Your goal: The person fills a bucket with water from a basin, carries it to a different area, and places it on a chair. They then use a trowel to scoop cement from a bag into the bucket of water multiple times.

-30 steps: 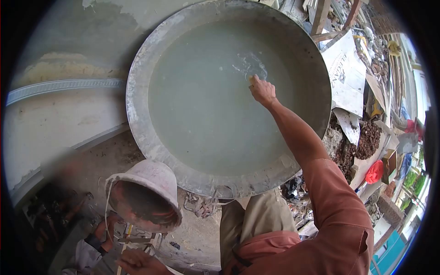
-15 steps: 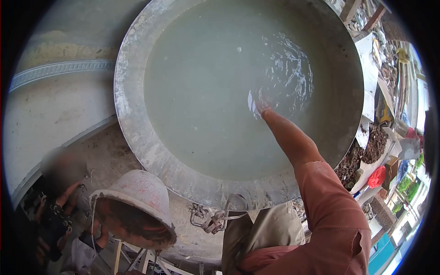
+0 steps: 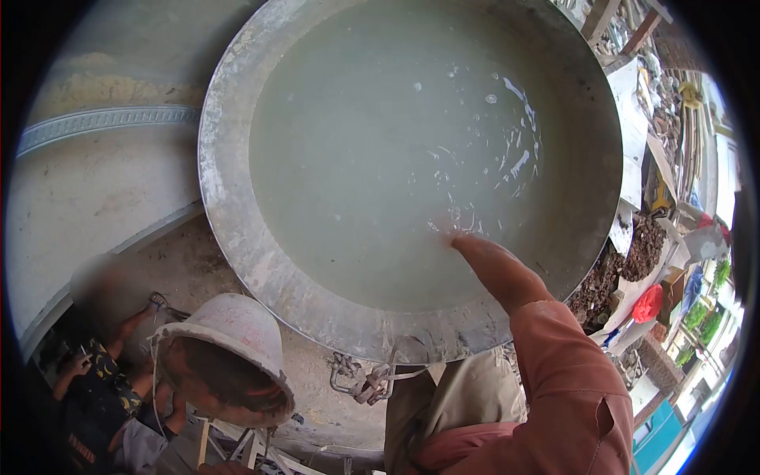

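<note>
My right hand [image 3: 454, 237] is dipped to the wrist in cloudy grey-green water, and its fingers are hidden below the surface. The water fills a large round metal basin [image 3: 257, 273]. My right forearm crosses the lower right part of the rim, in a rolled reddish sleeve. Ripples and small bubbles show around and above the hand. A tilted, stained bucket [image 3: 241, 324] with a thin handle is left of the basin's lower edge. At the bottom edge, a small patch of skin may be my left hand [image 3: 225, 469]; its fingers cannot be made out.
Another person [image 3: 99, 396] is low at the left, near the bucket. A looped strap on a metal handle [image 3: 372, 381] is at the basin's lower edge. Brown rubble [image 3: 645, 249], a red bag [image 3: 647, 304] and boards lie at the right. A perforated metal strip [image 3: 111, 123] runs along the upper left.
My right hand has moved down through the water, toward the near rim. The ripples have thinned out. The bucket has shifted slightly left, and the other person's arms have moved.
</note>
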{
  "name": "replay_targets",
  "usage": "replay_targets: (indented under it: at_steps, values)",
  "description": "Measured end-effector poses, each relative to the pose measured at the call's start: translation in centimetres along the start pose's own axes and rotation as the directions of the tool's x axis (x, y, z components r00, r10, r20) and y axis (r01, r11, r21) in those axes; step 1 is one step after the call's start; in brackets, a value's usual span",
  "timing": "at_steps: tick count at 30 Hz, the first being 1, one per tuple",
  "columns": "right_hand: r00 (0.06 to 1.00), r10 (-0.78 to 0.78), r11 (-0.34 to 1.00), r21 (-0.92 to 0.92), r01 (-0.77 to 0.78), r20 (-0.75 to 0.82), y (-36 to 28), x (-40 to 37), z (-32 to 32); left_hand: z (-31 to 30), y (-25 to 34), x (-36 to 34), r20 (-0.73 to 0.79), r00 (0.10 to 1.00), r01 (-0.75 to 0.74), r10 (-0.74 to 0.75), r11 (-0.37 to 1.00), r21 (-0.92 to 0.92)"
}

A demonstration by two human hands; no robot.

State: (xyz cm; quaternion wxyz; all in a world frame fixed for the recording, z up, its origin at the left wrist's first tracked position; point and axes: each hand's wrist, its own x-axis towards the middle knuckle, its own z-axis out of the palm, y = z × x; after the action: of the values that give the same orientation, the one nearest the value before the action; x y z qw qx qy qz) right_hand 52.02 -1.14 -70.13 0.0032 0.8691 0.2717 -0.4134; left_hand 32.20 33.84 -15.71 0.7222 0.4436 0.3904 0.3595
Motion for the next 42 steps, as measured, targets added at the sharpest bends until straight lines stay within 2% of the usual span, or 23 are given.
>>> replay_targets:
  at_steps: [6, 8, 12, 18, 23, 25, 27, 28, 31, 35, 37, 38, 40, 42]
  values:
    - [0.994, 0.099, 0.949, 0.298, -0.105, 0.035, 3.4, 1.6, -5.6, 1.3, -0.4, 0.3, -0.028, 1.0, -0.005, 0.005, 1.0, -0.01]
    - [0.992, 0.126, 0.922, 0.369, -0.12, 0.008, 4.6, 2.3, -8.0, 1.9, -0.6, 0.3, -0.004, 1.0, 0.02, -0.02, 0.999, -0.038]
    - [0.981, 0.189, 0.875, 0.462, -0.147, -0.048, 7.3, 3.6, -11.9, 4.8, -1.1, 0.3, 0.006, 0.999, -0.04, 0.039, 0.998, 0.042]
    - [0.954, 0.285, 0.867, 0.449, -0.215, -0.093, 12.4, 4.4, -13.8, 7.5, -1.5, 0.2, 0.103, 0.994, -0.043, 0.036, 0.997, 0.057]
    - [0.913, 0.401, 0.853, 0.395, -0.343, -0.074, 16.6, 4.1, -13.8, 9.7, -2.4, 0.7, 0.217, 0.976, -0.035, 0.014, 0.995, 0.092]
    - [0.895, 0.445, 0.847, 0.343, -0.406, -0.039, 17.8, 3.8, -13.2, 11.0, -3.0, 0.2, 0.199, 0.98, -0.024, 0.013, 0.998, 0.056]
    - [0.875, 0.484, 0.835, 0.285, -0.47, 0.024, 19.0, 3.0, -12.1, 11.5, -3.7, -0.1, 0.224, 0.974, -0.045, 0.019, 0.993, 0.111]
    - [0.864, 0.5, 0.829, 0.253, -0.498, 0.061, 19.5, 2.5, -11.3, 11.6, -3.9, 0.1, 0.289, 0.957, -0.066, 0.023, 0.988, 0.14]
    - [0.83, 0.524, 0.814, 0.174, -0.554, 0.191, 20.1, 0.4, -8.4, 12.8, -5.5, -0.4, 0.266, 0.962, -0.123, 0.059, 0.965, 0.232]
    - [0.802, 0.496, 0.803, 0.177, -0.57, 0.332, 18.2, -3.1, -4.6, 13.9, -7.0, -0.6, 0.335, 0.936, -0.2, 0.109, 0.947, 0.252]
    - [0.797, 0.482, 0.801, 0.186, -0.57, 0.365, 16.7, -4.5, -3.6, 14.0, -7.2, -0.3, 0.412, 0.905, -0.258, 0.104, 0.905, 0.338]
    - [0.796, 0.478, 0.798, 0.194, -0.57, 0.372, 16.0, -5.0, -3.4, 14.9, -7.6, -0.4, 0.419, 0.903, -0.253, 0.097, 0.909, 0.333]
    - [0.79, 0.467, 0.794, 0.205, -0.573, 0.398, 14.7, -5.9, -2.8, 17.2, -8.9, -1.2, 0.202, 0.962, -0.255, 0.185, 0.875, 0.411]
    - [0.782, 0.452, 0.79, 0.214, -0.574, 0.429, 13.9, -6.6, -2.2, 17.2, -8.9, -1.2, 0.229, 0.959, -0.247, 0.164, 0.882, 0.401]
